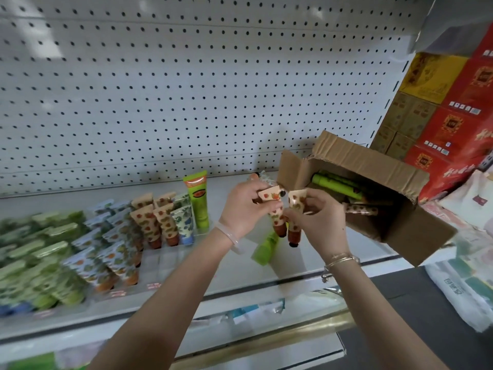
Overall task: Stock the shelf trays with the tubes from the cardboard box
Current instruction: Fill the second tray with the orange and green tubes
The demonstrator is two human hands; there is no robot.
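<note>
Tubes (pixel 275 216) in left hand (pixel 240 210), right hand (pixel 318 224); leftmost trays (pixel 42 313) blurred.

With the left hand (pixel 241 209) and right hand (pixel 317 220) gripping tubes (pixel 277 213) above the shelf (pixel 314 251) as centre, the stocked trays (pixel 165 259) lie at 9 o'clock, the cardboard box (pixel 400 236) containing loose tubes (pixel 338 185) at 3 o'clock, the pegboard (pixel 186 89) behind at 12 o'clock, and stacked cartons (pixel 453 110) at 2 o'clock.

Shop: pegboard-backed shelf (pixel 240 273), rows of tubes (pixel 149 222), stacked boxed goods (pixel 453 124).
</note>
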